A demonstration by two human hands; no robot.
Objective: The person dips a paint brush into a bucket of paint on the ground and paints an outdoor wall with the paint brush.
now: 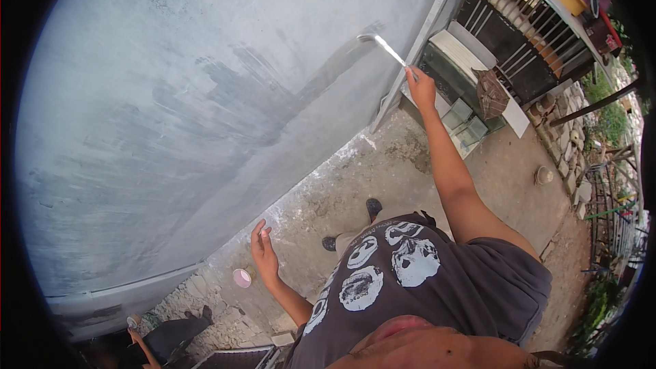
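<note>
My right hand [420, 89] is closed round the handle of a paintbrush [388, 48] with a white-coated handle. Its head rests against a large grey-painted wall [205, 14], at the upper end of a dark, wet-looking streak [335, 72]. Wider dark brush marks spread across the wall to the left. My left hand [264, 249] hangs in the air near the foot of the wall, holding nothing, its fingers loosely bent and apart. Near that hand, on the ground, stands a small round tub [242, 278] with a pale pinkish inside.
Another person [171, 338] is beside the wall at lower left, a hand near a small container. Glass tanks [465, 123] stand at the wall's right end, with a brown cloth [490, 93] draped there. A pale bucket [544, 175] and piled stones [568, 137] lie further right.
</note>
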